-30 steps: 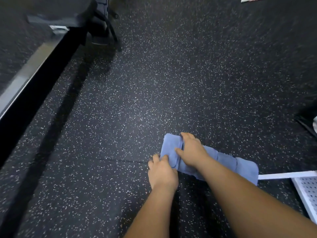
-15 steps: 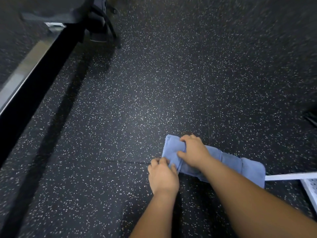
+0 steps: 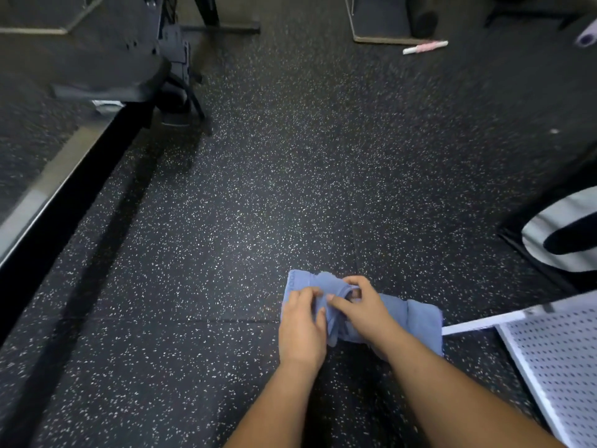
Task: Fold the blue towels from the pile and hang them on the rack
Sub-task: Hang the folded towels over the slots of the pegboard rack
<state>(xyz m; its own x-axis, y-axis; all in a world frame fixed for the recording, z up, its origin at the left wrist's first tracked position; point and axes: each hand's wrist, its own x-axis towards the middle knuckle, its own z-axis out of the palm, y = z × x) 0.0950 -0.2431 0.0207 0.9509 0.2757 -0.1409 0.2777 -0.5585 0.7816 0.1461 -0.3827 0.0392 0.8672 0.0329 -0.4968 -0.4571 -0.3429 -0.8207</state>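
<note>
Item: blue towel (image 3: pixel 416 315), on floor (image 3: pixel 226 221) at our 6 o'clock, long axis approx 10-to-4; we hold its 10 o'clock end w/ left hand (image 3: pixel 302 331) and right hand (image 3: pixel 358 307), both closed pinching folds, equally near.

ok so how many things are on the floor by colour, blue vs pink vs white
blue: 1, the towel under both hands
pink: 1, the pink and white stick far back
white: 1, the perforated panel at right
total: 3
</note>
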